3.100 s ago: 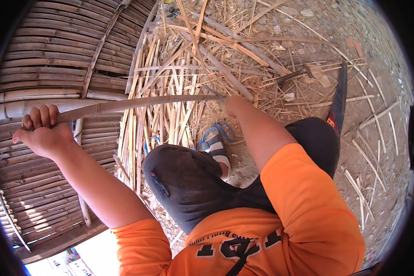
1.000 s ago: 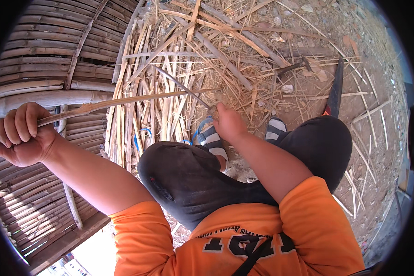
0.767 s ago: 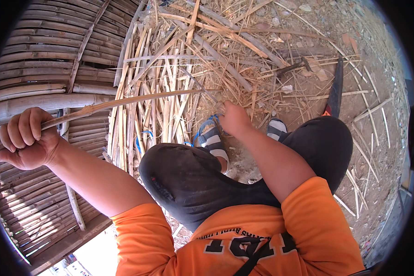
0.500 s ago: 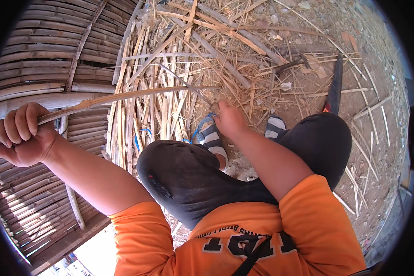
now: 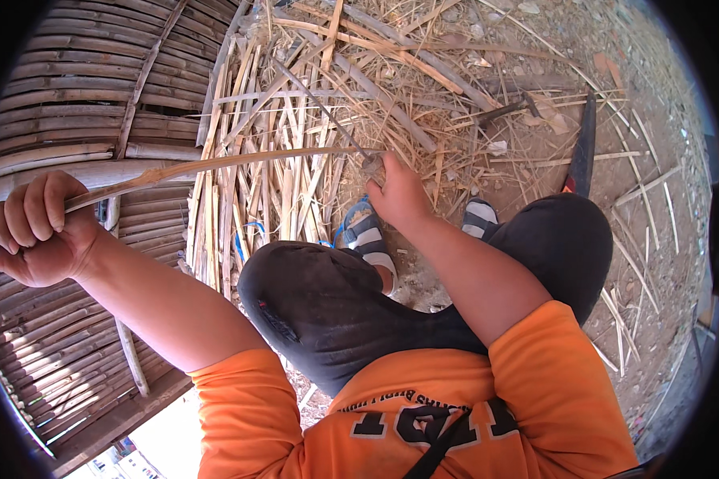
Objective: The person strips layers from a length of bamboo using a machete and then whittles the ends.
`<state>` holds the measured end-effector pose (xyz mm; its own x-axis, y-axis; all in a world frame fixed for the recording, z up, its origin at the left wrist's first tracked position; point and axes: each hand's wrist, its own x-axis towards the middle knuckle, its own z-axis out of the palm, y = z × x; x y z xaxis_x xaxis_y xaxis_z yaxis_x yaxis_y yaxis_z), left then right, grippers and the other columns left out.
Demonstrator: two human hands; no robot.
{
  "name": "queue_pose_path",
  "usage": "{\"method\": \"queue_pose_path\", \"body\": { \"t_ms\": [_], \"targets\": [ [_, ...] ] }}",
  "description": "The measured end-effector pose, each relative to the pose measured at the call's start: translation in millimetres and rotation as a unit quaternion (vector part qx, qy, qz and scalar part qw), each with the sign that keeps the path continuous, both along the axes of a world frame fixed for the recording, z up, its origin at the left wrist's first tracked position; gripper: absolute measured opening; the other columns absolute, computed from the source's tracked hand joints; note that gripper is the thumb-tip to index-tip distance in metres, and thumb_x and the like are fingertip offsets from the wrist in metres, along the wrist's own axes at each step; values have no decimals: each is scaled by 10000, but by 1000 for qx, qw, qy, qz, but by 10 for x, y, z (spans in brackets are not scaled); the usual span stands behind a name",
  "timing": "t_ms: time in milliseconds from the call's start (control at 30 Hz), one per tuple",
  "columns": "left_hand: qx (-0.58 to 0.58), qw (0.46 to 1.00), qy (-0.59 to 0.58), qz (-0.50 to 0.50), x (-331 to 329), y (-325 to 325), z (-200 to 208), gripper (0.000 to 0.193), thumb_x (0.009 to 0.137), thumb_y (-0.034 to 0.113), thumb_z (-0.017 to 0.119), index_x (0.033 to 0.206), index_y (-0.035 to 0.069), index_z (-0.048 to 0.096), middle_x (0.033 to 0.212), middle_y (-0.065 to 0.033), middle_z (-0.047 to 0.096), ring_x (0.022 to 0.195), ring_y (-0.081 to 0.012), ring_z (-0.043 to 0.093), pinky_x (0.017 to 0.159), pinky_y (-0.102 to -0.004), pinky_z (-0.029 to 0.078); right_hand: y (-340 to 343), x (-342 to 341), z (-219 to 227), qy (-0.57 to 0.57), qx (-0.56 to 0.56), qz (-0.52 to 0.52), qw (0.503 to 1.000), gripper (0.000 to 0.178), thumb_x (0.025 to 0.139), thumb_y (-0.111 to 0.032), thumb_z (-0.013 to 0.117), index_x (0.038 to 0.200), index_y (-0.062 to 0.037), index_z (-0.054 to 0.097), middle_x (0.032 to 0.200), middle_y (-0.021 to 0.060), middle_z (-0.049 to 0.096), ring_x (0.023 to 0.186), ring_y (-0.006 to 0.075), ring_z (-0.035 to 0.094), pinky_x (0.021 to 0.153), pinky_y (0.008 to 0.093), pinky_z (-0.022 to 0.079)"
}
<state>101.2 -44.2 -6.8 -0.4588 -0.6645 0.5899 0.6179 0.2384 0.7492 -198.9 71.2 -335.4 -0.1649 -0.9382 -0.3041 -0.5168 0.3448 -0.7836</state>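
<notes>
Orange short-sleeved shirt (image 5: 423,415) (dark lettering across the front), dark trousers (image 5: 335,311), blue-strapped striped sandals (image 5: 367,235)

We see a long, thin bamboo strip (image 5: 216,165), pale tan and slightly bowed, running almost level from the left hand (image 5: 40,231), which is closed in a fist around its near end, to the right hand (image 5: 399,195), which pinches its far end. It hangs in the air between them, above the heap of split bamboo slats (image 5: 287,144) lying on the ground.
</notes>
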Motion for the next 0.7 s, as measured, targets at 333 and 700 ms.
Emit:
{"method": "queue_pose_path", "body": {
  "t_ms": [333,700],
  "targets": [
    [14,999,9,34,12,-25,-13,462,815,413,808,625,225,431,527,115,332,448,-47,291,494,-214,290,184,-138,-850,50,139,-2,989,459,851,-188,685,1261,-27,559,1125,250,684,1064,400,665,923,483,530],
    [14,969,35,243,123,-2,-66,516,937,581,569,660,176,410,556,56,296,450,-86,226,462,-241,235,264,-68,-1064,90,205,20,974,477,866,-211,685,1284,-24,553,1154,259,670,1133,391,644,980,462,514]
  ]
}}
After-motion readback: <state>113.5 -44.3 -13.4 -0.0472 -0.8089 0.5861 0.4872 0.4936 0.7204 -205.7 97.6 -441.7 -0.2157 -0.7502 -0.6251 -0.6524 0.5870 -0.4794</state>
